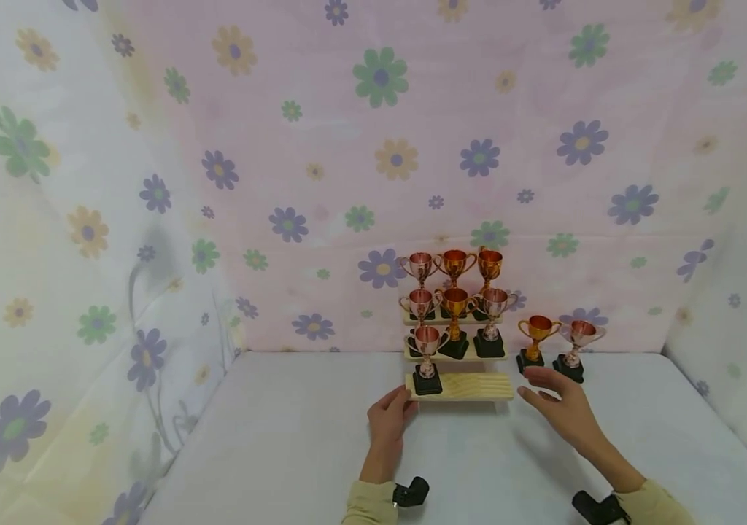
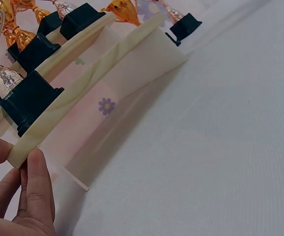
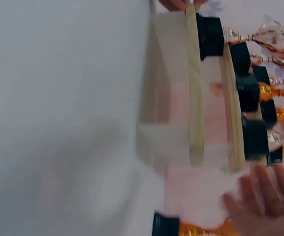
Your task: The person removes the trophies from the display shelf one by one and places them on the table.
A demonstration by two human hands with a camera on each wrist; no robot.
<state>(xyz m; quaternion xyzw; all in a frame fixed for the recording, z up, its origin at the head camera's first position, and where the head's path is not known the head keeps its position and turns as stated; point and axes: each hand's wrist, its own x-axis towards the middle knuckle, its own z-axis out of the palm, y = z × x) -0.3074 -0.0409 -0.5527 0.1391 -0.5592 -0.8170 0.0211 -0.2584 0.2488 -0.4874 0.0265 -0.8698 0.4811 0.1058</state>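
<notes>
A three-tier display rack (image 1: 475,386) with pale wooden shelves and see-through sides carries several small trophies. On its bottom step, at the left end, stands one pinkish trophy (image 1: 427,357) with a black base. My left hand (image 1: 388,423) pinches the left end of that step between thumb and fingers, as the left wrist view also shows. My right hand (image 1: 567,412) is off the rack's right end, its fingers loosely extended and nothing held. Just beyond it stand a gold trophy (image 1: 534,339) and a rose-coloured trophy (image 1: 577,346) on the table.
The rack stands on a white-covered table (image 1: 295,437), close to a flower-patterned backdrop (image 1: 321,168). Similar flowered cloth hangs on both sides. The middle and top steps each hold a row of trophies, including a gold trophy (image 1: 455,310).
</notes>
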